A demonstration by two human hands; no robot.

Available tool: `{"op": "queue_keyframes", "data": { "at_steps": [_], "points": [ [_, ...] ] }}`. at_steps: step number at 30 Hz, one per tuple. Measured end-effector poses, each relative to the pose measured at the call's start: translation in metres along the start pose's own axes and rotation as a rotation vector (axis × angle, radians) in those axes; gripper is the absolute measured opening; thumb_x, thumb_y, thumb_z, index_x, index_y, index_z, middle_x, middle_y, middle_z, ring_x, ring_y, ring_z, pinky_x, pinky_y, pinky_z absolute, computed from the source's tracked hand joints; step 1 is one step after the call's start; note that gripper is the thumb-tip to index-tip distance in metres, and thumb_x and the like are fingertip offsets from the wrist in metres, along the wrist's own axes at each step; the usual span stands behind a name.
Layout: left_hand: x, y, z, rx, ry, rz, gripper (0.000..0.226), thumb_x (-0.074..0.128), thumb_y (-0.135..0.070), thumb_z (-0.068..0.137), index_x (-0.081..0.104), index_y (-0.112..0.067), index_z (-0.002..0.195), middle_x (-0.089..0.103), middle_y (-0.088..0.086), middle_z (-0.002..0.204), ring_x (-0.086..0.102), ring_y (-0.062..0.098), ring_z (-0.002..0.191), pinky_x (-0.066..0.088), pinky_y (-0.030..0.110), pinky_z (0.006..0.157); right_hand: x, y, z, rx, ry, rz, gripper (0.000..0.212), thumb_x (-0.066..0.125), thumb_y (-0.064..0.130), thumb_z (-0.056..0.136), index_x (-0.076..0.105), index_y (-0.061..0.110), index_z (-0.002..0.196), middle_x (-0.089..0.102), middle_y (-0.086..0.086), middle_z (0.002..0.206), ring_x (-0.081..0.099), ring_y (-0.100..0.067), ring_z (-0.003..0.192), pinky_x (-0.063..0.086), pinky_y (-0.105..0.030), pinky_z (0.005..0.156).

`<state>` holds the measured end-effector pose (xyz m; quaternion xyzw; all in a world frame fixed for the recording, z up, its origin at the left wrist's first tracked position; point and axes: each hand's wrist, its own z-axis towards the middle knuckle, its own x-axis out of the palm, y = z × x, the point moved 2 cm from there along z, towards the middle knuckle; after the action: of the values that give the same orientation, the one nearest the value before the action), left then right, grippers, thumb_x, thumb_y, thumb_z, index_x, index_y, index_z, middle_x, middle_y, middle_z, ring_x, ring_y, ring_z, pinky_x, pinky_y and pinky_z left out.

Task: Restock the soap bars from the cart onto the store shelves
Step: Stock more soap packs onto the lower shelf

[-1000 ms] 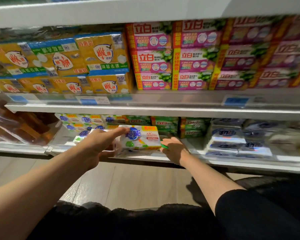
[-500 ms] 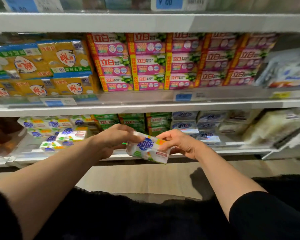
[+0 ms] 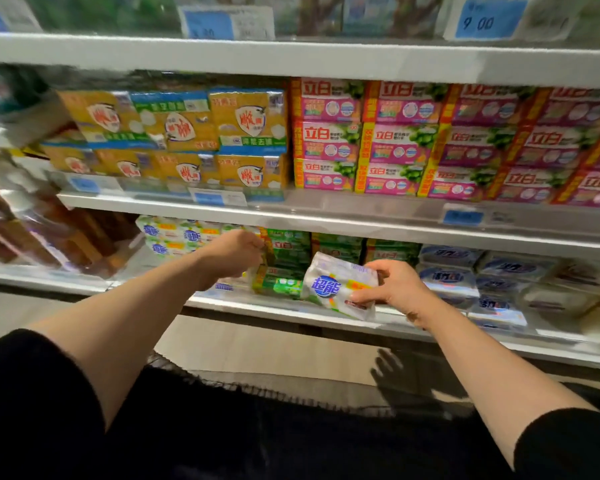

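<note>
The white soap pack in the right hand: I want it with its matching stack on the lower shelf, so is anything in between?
Yes: the green soap packs and the left hand lie between the white soap pack and that stack.

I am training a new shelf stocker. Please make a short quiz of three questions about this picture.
1. Which hand holds the white soap pack?
2. True or false: the pink boxes sit on the same shelf as the green packs.
3. What does the left hand reach toward?

Key: 1. The right hand. 2. False; the pink boxes are one shelf higher. 3. The stock on the lower shelf, by the green packs.
</note>
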<state>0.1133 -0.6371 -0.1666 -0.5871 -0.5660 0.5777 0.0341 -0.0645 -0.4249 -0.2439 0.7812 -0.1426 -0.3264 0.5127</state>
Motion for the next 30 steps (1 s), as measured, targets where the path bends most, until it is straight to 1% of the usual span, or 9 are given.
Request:
{"op": "queue_keyframes", "data": {
  "at_steps": [2, 5, 11, 14, 17, 20, 23, 27, 30],
  "points": [
    [-0.016, 0.012, 0.010, 0.025, -0.117, 0.258, 0.040, 0.052, 0.001, 0.089, 0.056, -0.007, 0.127, 0.059, 0.016, 0.124, 0.057, 0.029, 0.105, 0.046, 0.035, 0.081, 0.011, 0.007, 0.009, -0.051, -0.032, -0.101, 0.059, 0.094, 0.020, 0.050, 0.062, 0.016, 0.099, 0.066, -0.006, 0.104, 0.063, -0.023, 0.097, 0.053, -0.045, 0.088],
    [-0.047, 0.047, 0.021, -0.065, -0.244, 0.449, 0.051, 0.053, -0.001, 0.089, 0.046, -0.010, 0.139, 0.051, 0.015, 0.138, 0.051, 0.031, 0.120, 0.043, 0.033, 0.090, 0.041, 0.021, 0.021, -0.149, -0.080, -0.226, 0.069, 0.094, 0.021, 0.052, 0.057, 0.016, 0.110, 0.057, -0.003, 0.109, 0.054, -0.017, 0.098, 0.045, -0.029, 0.082],
    [-0.084, 0.104, 0.026, -0.092, -0.147, 0.641, 0.070, 0.063, -0.012, 0.088, 0.030, -0.011, 0.149, 0.035, 0.012, 0.152, 0.037, 0.027, 0.136, 0.029, 0.027, 0.105, 0.113, 0.039, 0.050, -0.326, -0.142, -0.372, 0.069, 0.093, 0.021, 0.053, 0.055, 0.010, 0.111, 0.050, -0.005, 0.105, 0.053, -0.021, 0.095, 0.038, -0.028, 0.071],
    [-0.103, 0.132, 0.031, -0.149, -0.126, 0.644, 0.073, 0.065, -0.018, 0.087, 0.028, -0.012, 0.149, 0.038, 0.012, 0.150, 0.040, 0.028, 0.134, 0.031, 0.029, 0.105, 0.146, 0.054, 0.064, -0.418, -0.120, -0.373, 0.070, 0.091, 0.018, 0.054, 0.053, 0.010, 0.111, 0.052, -0.005, 0.107, 0.054, -0.021, 0.096, 0.031, -0.023, 0.066],
    [-0.122, 0.156, 0.034, -0.190, -0.128, 0.627, 0.071, 0.065, -0.021, 0.088, 0.029, -0.012, 0.149, 0.039, 0.012, 0.149, 0.039, 0.027, 0.135, 0.032, 0.029, 0.106, 0.180, 0.079, 0.074, -0.469, -0.079, -0.324, 0.072, 0.088, 0.020, 0.056, 0.047, 0.015, 0.114, 0.059, 0.001, 0.101, 0.057, -0.017, 0.088, 0.036, -0.022, 0.065],
    [-0.138, 0.185, 0.037, -0.219, -0.118, 0.576, 0.069, 0.064, -0.024, 0.090, 0.030, -0.013, 0.148, 0.038, 0.009, 0.149, 0.039, 0.025, 0.134, 0.034, 0.029, 0.105, 0.216, 0.108, 0.088, -0.507, -0.024, -0.296, 0.073, 0.089, 0.020, 0.056, 0.041, 0.019, 0.111, 0.054, 0.013, 0.092, 0.053, -0.001, 0.078, 0.042, -0.008, 0.063],
    [-0.136, 0.224, 0.042, -0.221, -0.188, 0.509, 0.067, 0.064, -0.021, 0.090, 0.032, -0.014, 0.148, 0.037, 0.008, 0.151, 0.038, 0.023, 0.136, 0.032, 0.030, 0.109, 0.256, 0.124, 0.110, -0.515, 0.013, -0.329, 0.074, 0.089, 0.022, 0.056, 0.035, 0.024, 0.106, 0.055, 0.005, 0.096, 0.054, -0.007, 0.081, 0.040, -0.009, 0.056],
    [-0.103, 0.274, 0.053, -0.228, -0.190, 0.419, 0.080, 0.064, -0.021, 0.089, 0.017, -0.015, 0.153, 0.015, 0.004, 0.160, 0.022, 0.020, 0.145, 0.021, 0.030, 0.117, 0.301, 0.130, 0.135, -0.541, 0.032, -0.448, 0.073, 0.087, 0.022, 0.060, 0.030, 0.028, 0.105, 0.057, 0.001, 0.099, 0.051, -0.009, 0.080, 0.036, -0.009, 0.053],
    [-0.081, 0.291, 0.074, -0.176, -0.205, 0.318, 0.087, 0.064, -0.023, 0.090, 0.007, -0.015, 0.155, 0.002, 0.003, 0.162, 0.012, 0.018, 0.148, 0.013, 0.027, 0.116, 0.322, 0.133, 0.146, -0.559, -0.008, -0.530, 0.070, 0.087, 0.026, 0.061, 0.033, 0.024, 0.105, 0.053, 0.002, 0.098, 0.046, -0.011, 0.082, 0.030, -0.016, 0.061]
  ]
}}
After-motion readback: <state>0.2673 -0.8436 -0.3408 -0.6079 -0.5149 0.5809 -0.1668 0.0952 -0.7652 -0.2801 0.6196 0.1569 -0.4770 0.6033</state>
